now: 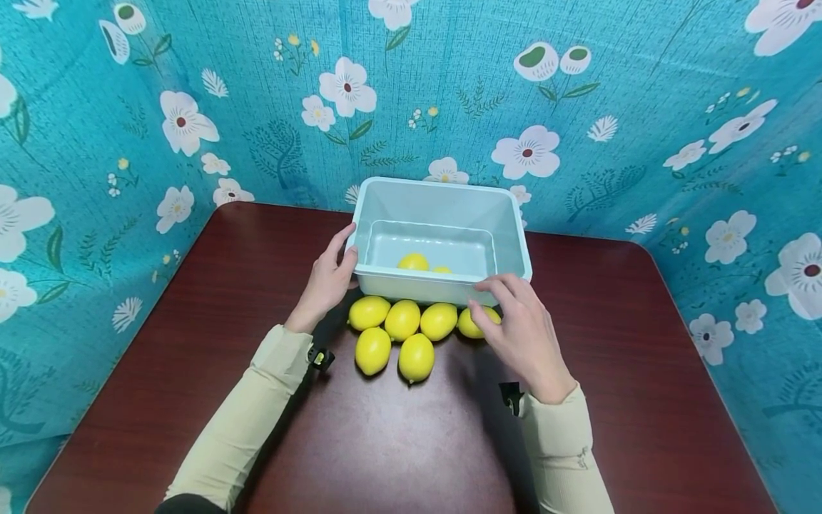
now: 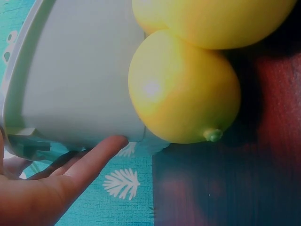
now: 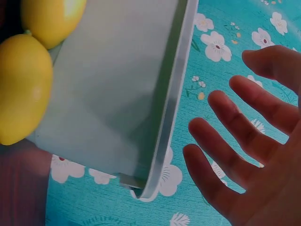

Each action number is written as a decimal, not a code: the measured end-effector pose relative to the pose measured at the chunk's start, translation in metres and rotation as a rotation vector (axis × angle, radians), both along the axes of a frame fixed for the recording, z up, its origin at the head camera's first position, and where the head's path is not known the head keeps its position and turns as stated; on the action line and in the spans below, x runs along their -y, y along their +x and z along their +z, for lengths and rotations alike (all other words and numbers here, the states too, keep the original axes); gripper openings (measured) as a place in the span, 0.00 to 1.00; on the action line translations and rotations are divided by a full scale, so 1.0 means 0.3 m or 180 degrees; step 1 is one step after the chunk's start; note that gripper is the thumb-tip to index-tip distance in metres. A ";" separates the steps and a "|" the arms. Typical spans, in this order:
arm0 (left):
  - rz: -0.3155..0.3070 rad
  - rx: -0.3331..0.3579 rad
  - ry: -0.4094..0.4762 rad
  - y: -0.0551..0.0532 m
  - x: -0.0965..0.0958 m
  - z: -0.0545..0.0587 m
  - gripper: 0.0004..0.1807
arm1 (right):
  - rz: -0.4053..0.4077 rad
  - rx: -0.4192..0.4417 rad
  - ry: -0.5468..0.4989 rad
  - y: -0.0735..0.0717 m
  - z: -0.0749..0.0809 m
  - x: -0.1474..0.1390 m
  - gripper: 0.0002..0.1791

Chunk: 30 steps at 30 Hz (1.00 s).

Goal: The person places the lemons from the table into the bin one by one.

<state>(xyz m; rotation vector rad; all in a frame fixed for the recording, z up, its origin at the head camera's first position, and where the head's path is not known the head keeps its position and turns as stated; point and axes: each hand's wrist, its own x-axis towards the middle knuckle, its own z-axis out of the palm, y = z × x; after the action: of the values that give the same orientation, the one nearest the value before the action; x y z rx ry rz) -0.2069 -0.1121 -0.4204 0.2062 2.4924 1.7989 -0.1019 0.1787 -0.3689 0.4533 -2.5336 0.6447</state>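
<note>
A pale blue plastic bin (image 1: pixel 417 287) stands toward the back of the table, two lemons (image 1: pixel 413 262) partly visible inside it. Several more lemons (image 1: pixel 402 320) form a row right along its front wall, the rightmost partly hidden by my right hand. Two others (image 1: pixel 416 358) lie just in front of that row. My left hand (image 1: pixel 324 284) rests against the bin's left side, fingers extended along the end wall in the left wrist view. Over the front right corner hovers my right hand (image 1: pixel 523 332); the right wrist view shows its fingers spread, holding nothing, beside the rim (image 3: pixel 171 103).
The dark red wooden table (image 1: pixel 642 371) has rounded back corners. A blue floral cloth (image 1: pixel 437 93) hangs behind it and along both sides, close to the bin's back. Small black cameras (image 1: pixel 320 358) are worn at both wrists over light sleeves.
</note>
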 end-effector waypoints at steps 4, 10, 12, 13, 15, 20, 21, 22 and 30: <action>-0.0003 0.0001 0.0003 0.000 -0.001 0.001 0.29 | 0.0012 0.0194 0.0086 0.009 -0.031 -0.007 0.12; 0.0008 -0.0014 -0.0016 0.001 0.000 0.006 0.29 | 0.0001 0.0492 0.0195 0.011 -0.096 -0.019 0.13; 0.0012 -0.0016 -0.0021 0.001 0.001 0.006 0.29 | -0.0004 0.0561 0.0214 0.009 -0.118 -0.025 0.14; 0.0011 -0.0016 -0.0018 0.001 0.000 0.005 0.29 | 0.0001 0.0591 0.0223 0.008 -0.129 -0.028 0.14; 0.0012 -0.0017 -0.0006 0.000 0.000 0.005 0.29 | 0.0018 0.0636 0.0242 0.004 -0.149 -0.034 0.15; 0.0022 -0.0017 0.0009 -0.001 -0.001 0.003 0.29 | 0.0035 0.0697 0.0301 -0.003 -0.188 -0.042 0.16; 0.0021 -0.0015 0.0017 0.000 0.000 0.003 0.29 | 0.0038 0.0698 0.0313 -0.004 -0.194 -0.044 0.16; 0.0020 -0.0011 0.0018 0.000 0.000 0.002 0.29 | 0.0040 0.0699 0.0325 -0.005 -0.199 -0.044 0.16; 0.0009 0.0007 0.0081 0.000 0.000 0.007 0.29 | 0.0049 0.0657 0.0417 -0.018 -0.227 -0.052 0.17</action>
<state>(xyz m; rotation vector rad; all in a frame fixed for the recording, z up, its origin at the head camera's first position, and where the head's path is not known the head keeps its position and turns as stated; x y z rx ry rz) -0.2069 -0.1121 -0.4183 0.2019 2.4709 1.8316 -0.1073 0.1943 -0.4371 0.4735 -2.7823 0.5584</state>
